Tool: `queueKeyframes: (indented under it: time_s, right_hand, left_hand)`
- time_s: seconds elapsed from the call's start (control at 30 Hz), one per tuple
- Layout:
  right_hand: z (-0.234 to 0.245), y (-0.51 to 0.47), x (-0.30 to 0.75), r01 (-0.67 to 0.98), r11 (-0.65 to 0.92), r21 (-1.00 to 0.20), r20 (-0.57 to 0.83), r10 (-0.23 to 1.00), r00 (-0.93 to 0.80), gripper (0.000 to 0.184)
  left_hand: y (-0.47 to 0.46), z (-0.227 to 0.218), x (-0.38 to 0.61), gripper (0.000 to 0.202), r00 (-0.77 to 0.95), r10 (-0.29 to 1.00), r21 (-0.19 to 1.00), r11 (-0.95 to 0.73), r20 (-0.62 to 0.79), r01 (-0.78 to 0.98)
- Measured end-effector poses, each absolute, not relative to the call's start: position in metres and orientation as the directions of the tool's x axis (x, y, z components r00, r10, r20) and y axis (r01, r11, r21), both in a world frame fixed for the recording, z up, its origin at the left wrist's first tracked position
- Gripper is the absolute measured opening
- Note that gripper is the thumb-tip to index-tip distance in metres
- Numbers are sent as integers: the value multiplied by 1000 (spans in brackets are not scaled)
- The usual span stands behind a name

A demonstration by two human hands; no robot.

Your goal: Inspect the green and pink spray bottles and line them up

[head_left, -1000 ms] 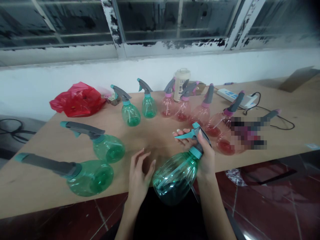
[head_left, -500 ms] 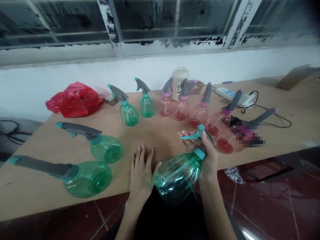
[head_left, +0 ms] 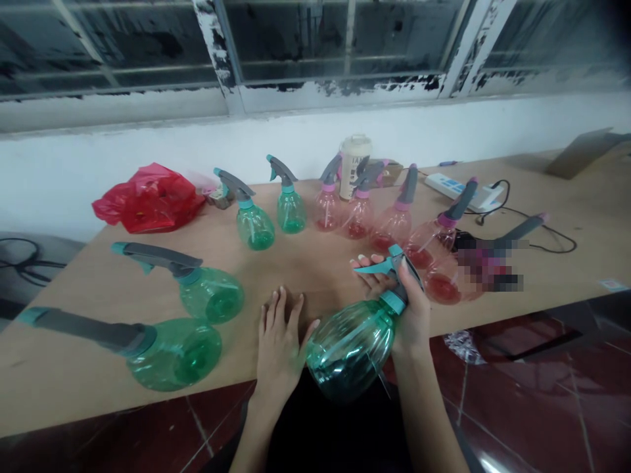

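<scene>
In my right hand [head_left: 411, 305] is a green spray bottle [head_left: 350, 348] with a grey and teal trigger head. My fingers wrap its neck and head, and the bottle tilts so its base hangs over the table's front edge. My left hand [head_left: 280, 338] lies flat on the table [head_left: 296, 266], fingers spread, its thumb close beside the bottle's body; I cannot tell whether they touch. Left of that hand stand two more green spray bottles, a nearer one [head_left: 175, 355] and one behind it [head_left: 211, 295].
Two green spray bottles [head_left: 255, 226] [head_left: 291, 210] stand further back. Several pink spray bottles [head_left: 394, 226] curve along the right. Behind are a red plastic bag [head_left: 155, 200], a cream tumbler [head_left: 355, 161], a white power strip [head_left: 461, 190] with a cable, and a cardboard piece [head_left: 582, 154].
Hardly anything differs. The whole view has shifted very slightly; both hands and the held spray bottle keep their places.
</scene>
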State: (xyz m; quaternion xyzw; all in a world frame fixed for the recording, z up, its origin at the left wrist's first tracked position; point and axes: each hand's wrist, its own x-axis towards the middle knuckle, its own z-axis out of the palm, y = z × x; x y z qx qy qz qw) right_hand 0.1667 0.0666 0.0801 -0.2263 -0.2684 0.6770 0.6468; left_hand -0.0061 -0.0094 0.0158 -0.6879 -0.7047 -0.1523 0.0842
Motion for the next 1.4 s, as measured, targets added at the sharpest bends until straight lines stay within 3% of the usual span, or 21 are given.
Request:
queueKeyframes:
  time_s: [0.37, 0.9, 1.17, 1.4]
  right_hand:
    - [87, 52, 158, -715, -31, -698, 65, 992, -106, 23]
    - [83, 63, 157, -749, -16, -662, 87, 991, -98, 29]
    - [83, 58, 158, -727, 28, -686, 58, 998, -17, 24]
    - [83, 52, 158, -692, -23, -722, 67, 992, -104, 26]
  left_hand:
    - [-5, 5, -7, 49, -34, 901, 101, -11, 432, 995]
    - [-9, 12, -8, 50, -25, 934, 93, -9, 357, 996]
    - [-7, 4, -8, 48, -27, 905, 100, -18, 425, 995]
    - [-6, 6, -7, 49, -32, 906, 105, -14, 421, 994]
